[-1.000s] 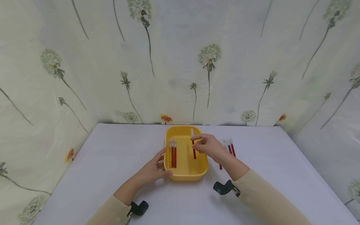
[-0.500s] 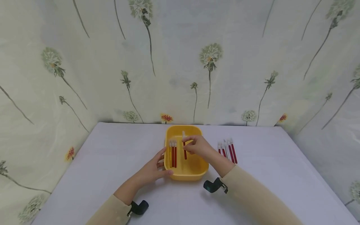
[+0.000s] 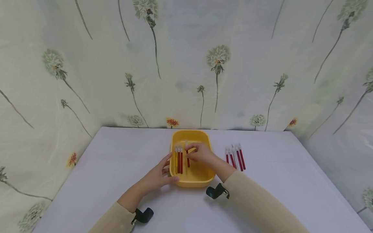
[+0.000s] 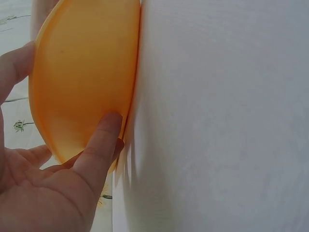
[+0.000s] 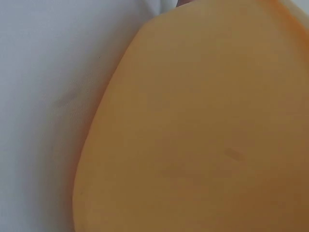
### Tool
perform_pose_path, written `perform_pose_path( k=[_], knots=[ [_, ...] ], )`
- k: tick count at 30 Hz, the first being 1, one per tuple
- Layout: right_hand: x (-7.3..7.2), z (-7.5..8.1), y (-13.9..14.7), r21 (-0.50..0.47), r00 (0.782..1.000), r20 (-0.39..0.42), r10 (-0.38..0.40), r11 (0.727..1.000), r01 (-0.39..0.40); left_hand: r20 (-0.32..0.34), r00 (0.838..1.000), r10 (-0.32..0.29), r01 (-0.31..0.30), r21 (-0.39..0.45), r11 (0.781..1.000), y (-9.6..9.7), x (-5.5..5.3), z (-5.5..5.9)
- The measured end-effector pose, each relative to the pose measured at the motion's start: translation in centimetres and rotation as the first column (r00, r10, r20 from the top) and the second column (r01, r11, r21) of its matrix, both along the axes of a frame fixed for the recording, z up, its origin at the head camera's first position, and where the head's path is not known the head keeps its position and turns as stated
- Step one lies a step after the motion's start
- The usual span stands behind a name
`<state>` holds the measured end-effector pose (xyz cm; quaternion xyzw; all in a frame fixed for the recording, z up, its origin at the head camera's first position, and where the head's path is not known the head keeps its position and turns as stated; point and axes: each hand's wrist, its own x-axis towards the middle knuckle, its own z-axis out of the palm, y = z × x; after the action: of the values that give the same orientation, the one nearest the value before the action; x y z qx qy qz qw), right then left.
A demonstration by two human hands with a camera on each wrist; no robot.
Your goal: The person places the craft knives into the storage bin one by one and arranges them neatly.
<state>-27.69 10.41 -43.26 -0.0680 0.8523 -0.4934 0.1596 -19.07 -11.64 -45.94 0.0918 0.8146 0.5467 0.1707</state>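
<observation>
A yellow plastic tray (image 3: 193, 183) stands on the white table. My left hand (image 3: 155, 177) holds its near left corner, thumb at the rim and fingers against the outer wall; the left wrist view shows the fingers (image 4: 99, 150) along that wall. Over the tray's inside, my right hand (image 3: 201, 153) pinches a slim red pen (image 3: 187, 161) with a pale cap, roughly upright in the head view. Just left of it lie two red pens (image 3: 180, 163) and a yellow pen (image 3: 176, 162) side by side. The tray wall (image 5: 193, 121) fills most of the right wrist view.
On the table right of the tray lies a loose row of several red pens (image 3: 239, 158) with clear caps, among them a whitish one (image 3: 234, 157). A floral cloth backdrop (image 3: 180, 64) rises behind the table's far edge.
My right hand has moved left across the tray with the red pen, and lower, bringing it close to the pens lying there. The left hand has stayed on the tray's corner.
</observation>
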Motion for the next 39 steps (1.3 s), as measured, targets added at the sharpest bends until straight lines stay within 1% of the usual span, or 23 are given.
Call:
perform_pose_path(
  k=[3, 9, 15, 18, 23, 28, 32, 39],
  knots=[
    [0.0, -0.3, -0.2, 0.012, 1.000, 0.001, 0.014, 1.000, -0.014, 0.002, 1.000, 0.000, 0.000, 0.001, 1.000, 0.0, 0.0, 0.0],
    [-0.1, -1.4, -0.3, 0.022, 1.000, 0.021, 0.018, 1.000, -0.019, 0.002, 1.000, 0.002, -0.002, 0.003, 1.000, 0.1, 0.1, 0.1],
    [0.2, -2.0, -0.4, 0.030, 0.999, 0.027, 0.031, 0.999, -0.032, 0.020, 1.000, 0.013, -0.013, -0.025, 1.000, 0.2, 0.2, -0.3],
    [0.3, -2.1, -0.4, 0.039, 0.999, 0.029, 0.031, 0.999, -0.032, 0.015, 1.000, 0.012, -0.011, -0.033, 0.999, 0.2, 0.3, -0.4],
    [0.3, -2.1, -0.5, 0.080, 0.998, 0.016, 0.057, 0.995, -0.058, 0.006, 1.000, 0.011, -0.010, -0.035, 0.999, 0.1, 0.3, -0.3],
    [0.3, -2.0, -0.6, 0.107, 0.997, 0.006, 0.075, 0.991, -0.075, 0.005, 1.000, 0.005, -0.005, -0.019, 1.000, 0.0, 0.3, -0.2],
    [0.2, -1.9, -0.7, 0.112, 0.998, 0.010, 0.069, 0.991, -0.070, 0.003, 1.000, 0.003, -0.003, -0.016, 1.000, 0.0, 0.1, -0.2],
    [0.1, -1.9, -0.7, 0.112, 0.996, -0.017, 0.089, 0.990, -0.087, -0.005, 1.000, -0.002, 0.002, -0.009, 1.000, 0.0, 0.0, -0.2]
  ],
)
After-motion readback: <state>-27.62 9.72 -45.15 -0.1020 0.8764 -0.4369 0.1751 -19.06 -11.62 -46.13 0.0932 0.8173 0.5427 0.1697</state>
